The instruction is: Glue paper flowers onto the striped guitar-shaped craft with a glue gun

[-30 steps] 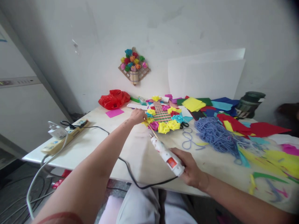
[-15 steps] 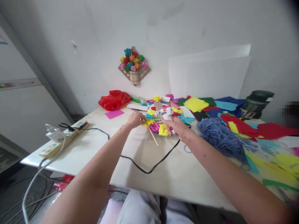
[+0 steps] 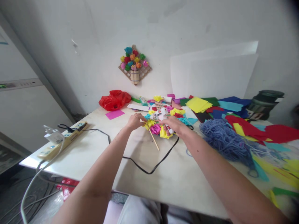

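Cord [image 3: 150, 173]: black, looping across the worktop [image 3: 144, 183] to the gun [image 3: 163, 114].
Stick [image 3: 154, 141]: slanting toward the person from the near left edge of the flowers [image 3: 155, 129].
Left hand [image 3: 135, 121]: fingers narrow at the stick's upper end (whether they pinch it, I cannot tell).
Right hand [image 3: 176, 125]: wrapped around the gun, over the flowers.
Flowers: paper, clustered mid-worktop.
Yarn [image 3: 224, 140]: blue heap, right of them.
Hanging [image 3: 135, 67]: on the wall [image 3: 93, 46] behind.
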`<state>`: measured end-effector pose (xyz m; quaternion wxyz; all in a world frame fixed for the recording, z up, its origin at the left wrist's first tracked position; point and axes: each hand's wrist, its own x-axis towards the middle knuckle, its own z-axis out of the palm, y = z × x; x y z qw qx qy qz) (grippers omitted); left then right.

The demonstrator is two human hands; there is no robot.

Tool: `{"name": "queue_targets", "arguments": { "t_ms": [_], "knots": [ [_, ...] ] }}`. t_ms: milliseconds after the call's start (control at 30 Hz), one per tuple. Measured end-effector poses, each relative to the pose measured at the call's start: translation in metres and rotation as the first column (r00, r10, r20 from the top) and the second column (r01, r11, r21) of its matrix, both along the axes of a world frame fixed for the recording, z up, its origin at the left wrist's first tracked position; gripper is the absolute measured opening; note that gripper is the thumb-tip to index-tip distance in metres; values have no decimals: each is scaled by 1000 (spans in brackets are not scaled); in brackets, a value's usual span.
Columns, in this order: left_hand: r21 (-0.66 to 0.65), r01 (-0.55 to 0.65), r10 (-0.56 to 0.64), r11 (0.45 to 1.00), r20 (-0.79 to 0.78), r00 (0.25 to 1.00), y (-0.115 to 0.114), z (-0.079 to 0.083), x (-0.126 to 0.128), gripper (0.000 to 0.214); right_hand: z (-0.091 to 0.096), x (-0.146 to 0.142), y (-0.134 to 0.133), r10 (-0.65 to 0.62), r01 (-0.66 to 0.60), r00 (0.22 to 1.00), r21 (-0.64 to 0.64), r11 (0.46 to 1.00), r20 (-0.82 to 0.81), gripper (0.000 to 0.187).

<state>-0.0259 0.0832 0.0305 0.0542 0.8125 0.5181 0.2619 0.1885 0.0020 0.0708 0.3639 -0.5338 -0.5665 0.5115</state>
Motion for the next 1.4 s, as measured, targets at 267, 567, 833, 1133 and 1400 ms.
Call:
{"name": "queue_targets", "arguments": {
  "t_ms": [267,567,833,1133,1400],
  "knots": [
    [-3,-14,14,1000,149,989,5,-10,-1,23,-6,3,5,27,-28,1000,-54,998,-5,11],
    [-15,-17,20,1000,166,986,6,-13,-2,23,-8,0,6,17,-16,1000,-68,998,15,15],
    [-22,-17,20,1000,170,985,6,-11,-2,24,-7,-1,6,9,-6,998,-59,998,56,18],
    [-17,18,-14,1000,215,977,6,-14,-4,21,-8,-3,8,3,7,993,-76,997,120,18],
    [-13,33,-29,999,220,975,6,-14,-4,22,-9,-4,10,-15,27,989,-80,996,147,19]
  ]
}}
